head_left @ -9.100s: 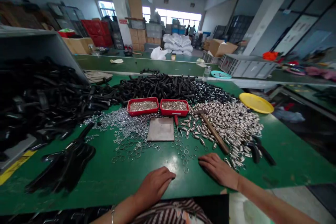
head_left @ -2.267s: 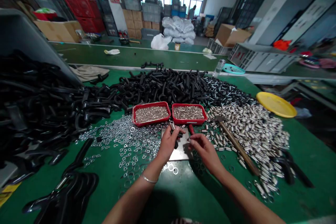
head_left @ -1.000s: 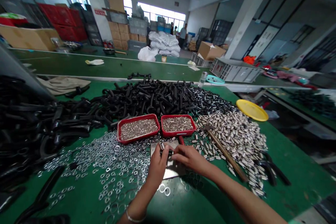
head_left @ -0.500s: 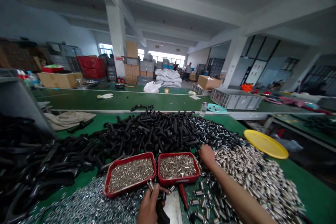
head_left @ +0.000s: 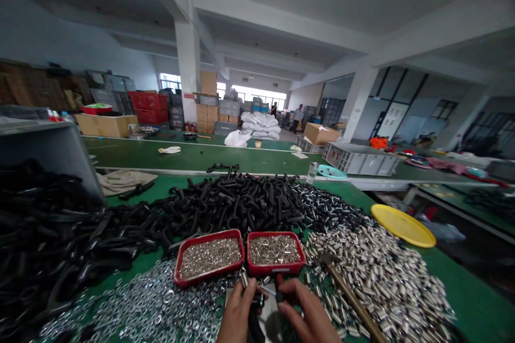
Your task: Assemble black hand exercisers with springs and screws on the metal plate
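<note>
At the bottom centre, my left hand (head_left: 236,315) is closed around a black curved handle (head_left: 255,326). A shiny ribbed metal cylinder (head_left: 243,278) sticks up at its fingertips. Just to the right, my right hand (head_left: 309,312) pinches a black-headed bolt (head_left: 269,290), its silver shank pointing towards the left hand's part. Whether the shank touches that part I cannot tell. Beneath both hands is a pale metal block (head_left: 271,326). Beyond the right fingers shows a red tool handle (head_left: 279,279), partly hidden.
Two red trays, left (head_left: 209,256) and right (head_left: 277,269), hold small metal pins. Around them lie piles of black handles (head_left: 241,201), black-headed bolts (head_left: 328,206), metal cylinders (head_left: 386,273) and nuts (head_left: 156,305). A hammer (head_left: 354,300) rests at right, near a yellow lid (head_left: 402,225).
My right hand has come back from the bolt pile to beside my left hand, now with a bolt in its fingers. The hammer shows where the forearm was. The view has shifted slightly.
</note>
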Demonstrator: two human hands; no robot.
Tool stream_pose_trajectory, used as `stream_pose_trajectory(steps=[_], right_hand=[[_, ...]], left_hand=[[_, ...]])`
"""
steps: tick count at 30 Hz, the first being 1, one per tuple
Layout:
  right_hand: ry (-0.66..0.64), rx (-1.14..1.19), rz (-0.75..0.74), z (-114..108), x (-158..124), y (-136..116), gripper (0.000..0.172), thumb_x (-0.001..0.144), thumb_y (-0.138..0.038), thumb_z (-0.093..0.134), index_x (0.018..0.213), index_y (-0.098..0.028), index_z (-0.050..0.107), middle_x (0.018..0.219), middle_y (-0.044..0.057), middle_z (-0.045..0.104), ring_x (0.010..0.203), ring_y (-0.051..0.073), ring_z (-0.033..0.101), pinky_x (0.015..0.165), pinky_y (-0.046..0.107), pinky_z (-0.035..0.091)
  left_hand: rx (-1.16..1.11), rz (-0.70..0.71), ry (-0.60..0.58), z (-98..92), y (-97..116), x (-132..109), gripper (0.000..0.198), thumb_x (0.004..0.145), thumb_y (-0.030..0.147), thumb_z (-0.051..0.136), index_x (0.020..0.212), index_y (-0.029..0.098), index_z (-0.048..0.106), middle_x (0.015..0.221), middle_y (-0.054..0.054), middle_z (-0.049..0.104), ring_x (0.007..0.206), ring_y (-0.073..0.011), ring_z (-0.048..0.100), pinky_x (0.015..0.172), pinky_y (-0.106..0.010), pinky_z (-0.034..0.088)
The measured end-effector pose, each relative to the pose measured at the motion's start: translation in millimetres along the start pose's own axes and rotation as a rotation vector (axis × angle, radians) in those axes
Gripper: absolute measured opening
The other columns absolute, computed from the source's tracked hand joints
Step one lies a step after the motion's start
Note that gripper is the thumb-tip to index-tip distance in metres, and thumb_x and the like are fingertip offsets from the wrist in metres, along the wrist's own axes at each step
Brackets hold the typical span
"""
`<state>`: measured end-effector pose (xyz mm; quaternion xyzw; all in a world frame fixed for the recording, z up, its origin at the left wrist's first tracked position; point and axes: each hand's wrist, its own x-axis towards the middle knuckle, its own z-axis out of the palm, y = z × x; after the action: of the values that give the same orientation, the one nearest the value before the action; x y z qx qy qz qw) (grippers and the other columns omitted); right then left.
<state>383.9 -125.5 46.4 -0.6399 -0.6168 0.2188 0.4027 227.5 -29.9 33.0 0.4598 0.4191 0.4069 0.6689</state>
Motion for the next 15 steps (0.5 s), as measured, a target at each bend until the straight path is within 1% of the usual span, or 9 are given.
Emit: stream_pose_trajectory(steps=[4,6,10,15], right_hand=[[0.027,-0.022,-0.03,-12.3,1.6,-6.5,0.014,0.096,-0.024,0.052,0.108,-0.021,0.058,0.105,0.006,0.066,0.096,0.018,0.063,0.086,0.029,0.048],[0.008,-0.043,-0.055,-14.6,1.3,-7.3,0.015,0.096,-0.023,0.053,0.11,-0.021,0.057,0.106,0.006,0.065,0.097,0.018,0.063,0.087,0.029,0.049],[-0.091,-0.084,-0.201,-4.4,-1.7,-7.2,0.02,0.094,-0.018,0.051,0.114,-0.02,0.056,0.107,0.008,0.065,0.099,0.019,0.062,0.089,0.031,0.05],[-0.069,-0.076,-0.259,3.0,2.3,-0.7,0.021,0.097,-0.02,0.049,0.116,-0.022,0.057,0.112,0.009,0.066,0.106,0.021,0.062,0.094,0.033,0.049]], left_hand=[[0.003,0.007,0.02,-3.4,11.2,-3.0,0.064,0.069,0.079,0.062,0.086,0.017,0.065,0.083,-0.008,0.068,0.078,-0.0232,0.065,0.071,-0.032,0.052],[0.0,0.01,0.005,-4.5,13.6,-3.0,0.063,0.069,0.077,0.063,0.086,0.017,0.065,0.084,-0.008,0.069,0.077,-0.0226,0.064,0.072,-0.031,0.051],[0.019,-0.019,-0.105,-1.7,8.9,-4.4,0.06,0.069,0.074,0.066,0.085,0.016,0.065,0.081,-0.006,0.067,0.073,-0.0201,0.063,0.069,-0.029,0.05],[0.022,-0.013,-0.096,-1.0,3.7,-5.0,0.06,0.073,0.072,0.064,0.094,0.016,0.067,0.084,-0.006,0.068,0.077,-0.0203,0.064,0.071,-0.029,0.05]])
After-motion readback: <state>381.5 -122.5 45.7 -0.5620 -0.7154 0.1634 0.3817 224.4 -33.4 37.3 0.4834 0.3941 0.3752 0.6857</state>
